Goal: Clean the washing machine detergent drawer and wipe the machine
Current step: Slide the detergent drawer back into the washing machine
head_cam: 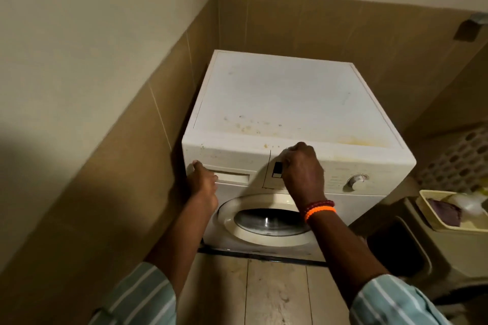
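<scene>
The washing machine [285, 124] stands in a tiled corner, its front panel facing the person. The detergent drawer [232, 177] sits shut at the upper left of that panel, its long axis running across the machine's front, so it would have to come straight out toward the person. The left hand [203, 183] is the nearer one: it lies at the drawer's left end, fingers curled against the recessed handle, thumb up on the panel's left edge. Whether it has truly hooked the handle cannot be told. The right hand [301, 169] is closed into a loose fist against the panel just right of the drawer, beside a small dark button [277, 169] and left of the dial [357, 181]; it appears to be bracing or pressing, holding nothing visible. Both forearms reach forward and slightly up from striped sleeves. The machine's top shows yellowish stains near its front edge, not yet wiped.
</scene>
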